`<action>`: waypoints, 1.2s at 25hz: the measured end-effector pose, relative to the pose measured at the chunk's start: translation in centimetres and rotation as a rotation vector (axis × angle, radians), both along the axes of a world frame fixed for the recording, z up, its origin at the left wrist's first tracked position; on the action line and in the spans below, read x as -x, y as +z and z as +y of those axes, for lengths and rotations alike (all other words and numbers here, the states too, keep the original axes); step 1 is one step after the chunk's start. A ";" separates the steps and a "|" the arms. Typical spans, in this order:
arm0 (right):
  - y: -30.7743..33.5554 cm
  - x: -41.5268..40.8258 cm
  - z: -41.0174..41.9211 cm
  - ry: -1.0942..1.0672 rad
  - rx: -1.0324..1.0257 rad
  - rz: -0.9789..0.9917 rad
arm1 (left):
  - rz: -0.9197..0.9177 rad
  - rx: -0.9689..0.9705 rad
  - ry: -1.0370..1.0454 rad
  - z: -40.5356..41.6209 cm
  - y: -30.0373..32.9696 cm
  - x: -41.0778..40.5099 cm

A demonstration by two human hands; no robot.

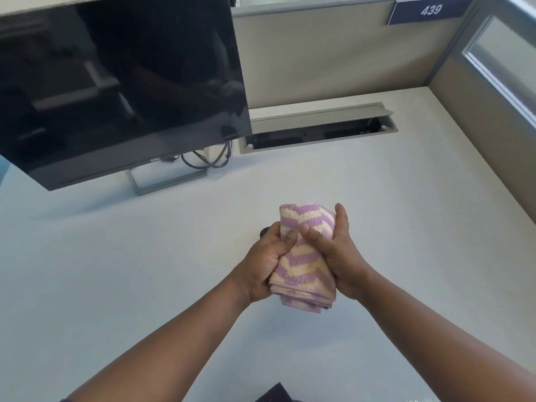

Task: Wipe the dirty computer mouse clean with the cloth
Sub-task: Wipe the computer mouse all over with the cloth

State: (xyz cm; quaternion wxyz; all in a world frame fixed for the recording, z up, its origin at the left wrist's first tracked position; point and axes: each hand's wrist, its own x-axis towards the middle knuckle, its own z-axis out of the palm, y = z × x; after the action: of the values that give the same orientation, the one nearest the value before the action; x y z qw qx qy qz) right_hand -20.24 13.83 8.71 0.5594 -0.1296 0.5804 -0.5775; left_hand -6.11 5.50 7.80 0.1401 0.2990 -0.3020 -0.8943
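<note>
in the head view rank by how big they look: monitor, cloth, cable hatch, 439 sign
1. monitor
2. cable hatch
3. cloth; close to the hatch, and nearer the camera, so unsure
4. 439 sign

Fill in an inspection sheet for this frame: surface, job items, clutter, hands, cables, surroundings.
Surface: pale desk, no spills seen.
Job's things: striped cloth held between both hands; mouse mostly hidden, only a dark edge shows.
Clutter: dark object at the near edge, unidentifiable.
Hands: left hand and right hand both grip the cloth.
Cables: black cables behind the monitor stand.
Surroundings: open cable tray, partition, sign reading 439.
</note>
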 end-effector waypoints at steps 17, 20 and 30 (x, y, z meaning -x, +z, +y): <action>-0.8 -3.5 3.1 0.052 0.031 -0.118 | -0.678 0.863 0.067 2.1 0.4 -4.6; 0.1 -4.7 2.2 0.183 0.095 0.046 | -0.533 1.177 -0.061 1.8 1.6 -6.3; 0.1 -8.7 0.4 0.380 -0.016 -0.165 | -0.564 1.166 -0.443 -0.4 0.2 -10.3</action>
State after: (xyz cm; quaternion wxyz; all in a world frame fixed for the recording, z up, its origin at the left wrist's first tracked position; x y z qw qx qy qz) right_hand -11.55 14.26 8.82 0.7048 -0.1847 0.5025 -0.4654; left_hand 4.15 5.07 8.04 0.0079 0.3273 -0.8134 -0.4809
